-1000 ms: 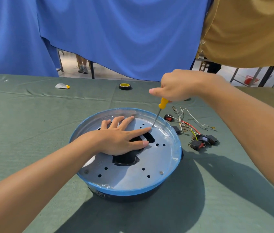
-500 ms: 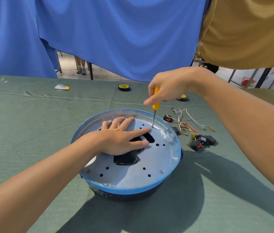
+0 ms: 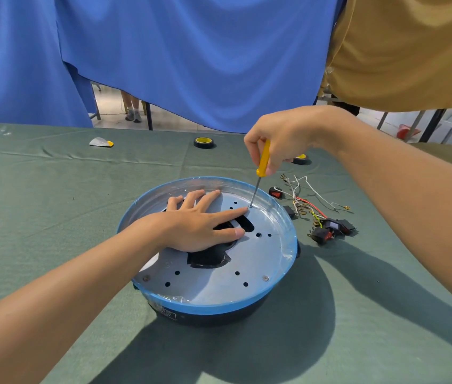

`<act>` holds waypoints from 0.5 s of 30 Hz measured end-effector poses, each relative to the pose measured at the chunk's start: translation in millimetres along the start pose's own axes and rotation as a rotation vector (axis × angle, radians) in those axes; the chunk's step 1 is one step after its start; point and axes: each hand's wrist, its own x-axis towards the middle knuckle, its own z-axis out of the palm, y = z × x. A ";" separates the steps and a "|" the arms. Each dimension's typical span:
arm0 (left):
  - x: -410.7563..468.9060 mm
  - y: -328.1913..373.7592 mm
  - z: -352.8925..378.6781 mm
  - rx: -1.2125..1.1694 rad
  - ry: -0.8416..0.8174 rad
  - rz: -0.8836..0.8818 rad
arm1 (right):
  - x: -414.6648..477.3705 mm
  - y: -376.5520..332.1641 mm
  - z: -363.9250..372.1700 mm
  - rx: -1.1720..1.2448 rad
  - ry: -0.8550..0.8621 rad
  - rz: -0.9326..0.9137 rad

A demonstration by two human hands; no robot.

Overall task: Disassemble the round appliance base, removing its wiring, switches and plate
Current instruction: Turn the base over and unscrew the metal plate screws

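Setting: an improvised workshop station. Indicators: a green-clothed table [image 3: 53, 231]; blue curtains [image 3: 191, 56] hung along its far side; insulating tape rolls [image 3: 204, 142] at the far edge; loose wiring [image 3: 305, 201] and rocker switches [image 3: 321, 234] at right; metal frame legs [image 3: 431, 124] beyond.

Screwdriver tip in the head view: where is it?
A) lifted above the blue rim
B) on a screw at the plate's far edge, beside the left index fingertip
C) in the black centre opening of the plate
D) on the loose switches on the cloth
B: the screwdriver, gripped by the right hand, meets a screw on the plate, next to the index fingertip of the flat left hand.
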 end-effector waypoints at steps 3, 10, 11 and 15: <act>-0.3 0.2 -1.4 0.019 0.010 -0.001 | 3.5 4.6 3.2 0.021 -0.079 0.096; 0.2 7.1 -14.4 0.078 0.020 -0.019 | 12.3 2.9 3.7 -0.015 -0.116 0.154; 0.6 8.2 -18.0 0.074 0.008 -0.018 | 13.2 1.7 3.5 -0.032 -0.107 0.136; 4.2 15.4 -32.6 0.104 -0.001 0.061 | 13.9 -0.2 2.3 -0.087 -0.044 0.079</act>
